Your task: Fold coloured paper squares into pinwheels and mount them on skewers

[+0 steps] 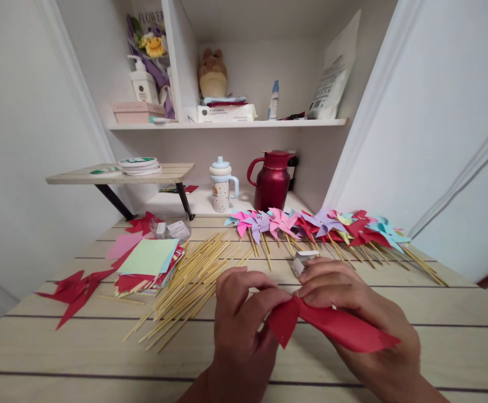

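Both hands pinch a red paper pinwheel [340, 324] above the front of the table. My left hand [246, 313] grips its left side, fingers closed near the folded centre. Closed on the other side, my right hand [348, 305] has its fingertips at the same centre, where a small pale point, perhaps a pin, shows. Part of the paper is hidden behind the fingers. A small white box [303, 263] stands just beyond the right fingertips. Left of my hands lies a loose spread of thin wooden sticks [189, 280].
Finished pinwheels on sticks [283, 224] lie in a row along the back right. A stack of coloured paper squares [147, 257] and cut red paper [75, 288] are at left. Behind stand a tumbler [221, 187], a red jug [272, 182] and a small raised shelf [172, 172].
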{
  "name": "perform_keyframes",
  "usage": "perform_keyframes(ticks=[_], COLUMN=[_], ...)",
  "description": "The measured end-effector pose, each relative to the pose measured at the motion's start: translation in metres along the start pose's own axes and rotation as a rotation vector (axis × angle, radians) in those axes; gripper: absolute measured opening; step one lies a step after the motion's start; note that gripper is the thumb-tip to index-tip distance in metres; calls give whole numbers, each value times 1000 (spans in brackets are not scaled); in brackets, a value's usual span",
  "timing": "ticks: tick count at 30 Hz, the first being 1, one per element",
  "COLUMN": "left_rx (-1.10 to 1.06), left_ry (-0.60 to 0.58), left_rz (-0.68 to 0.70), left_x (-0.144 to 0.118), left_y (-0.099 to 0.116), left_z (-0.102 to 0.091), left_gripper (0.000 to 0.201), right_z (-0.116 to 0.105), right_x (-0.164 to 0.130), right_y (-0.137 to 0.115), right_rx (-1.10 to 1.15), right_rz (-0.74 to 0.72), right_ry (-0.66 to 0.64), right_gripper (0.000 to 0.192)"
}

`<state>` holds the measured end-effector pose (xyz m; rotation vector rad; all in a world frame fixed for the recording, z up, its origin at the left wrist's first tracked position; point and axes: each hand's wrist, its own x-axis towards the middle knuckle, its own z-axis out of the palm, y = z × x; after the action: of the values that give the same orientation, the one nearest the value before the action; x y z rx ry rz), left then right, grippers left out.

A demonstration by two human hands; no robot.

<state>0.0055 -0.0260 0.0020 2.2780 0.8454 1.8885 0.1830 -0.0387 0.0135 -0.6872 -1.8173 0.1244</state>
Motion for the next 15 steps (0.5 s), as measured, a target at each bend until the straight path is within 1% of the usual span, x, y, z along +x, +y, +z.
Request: perform_keyframes(ticks=[5, 7, 8, 9, 10, 12, 14, 15], left_rx=[43, 1, -34, -75, -120, -225, -351, -416], left_ry=[-57, -55, -52, -51, -55, -80, -121, -139], left_rz=[47, 25, -19, -96, -206, -476, -711, -792], left_x=[3, 5, 6, 6, 7, 7, 6, 6], left_y=[-2, -2, -2, -2, -2, -3, -5, -7], left_z=[-5, -4, -2, -1, 2, 6, 11, 12], left_gripper=[27, 23, 20, 16, 12, 9, 8, 5], right_z=[-5, -5, -4, -2, 0, 5, 10, 11], right_x=[5, 5, 5, 4, 3, 1, 0, 0], right_y=[-5, -4, -2, 0, 2, 8, 12, 14], right_rx=[-40, -46, -45, -38, -31, -12, 16, 32], right_rz=[-20, -17, -3, 26, 77, 244, 428, 501], right_ry=[-46, -55, -54, -48, -36, -1, 0, -11], right_gripper=[24, 22, 20, 18, 15, 14, 25, 32])
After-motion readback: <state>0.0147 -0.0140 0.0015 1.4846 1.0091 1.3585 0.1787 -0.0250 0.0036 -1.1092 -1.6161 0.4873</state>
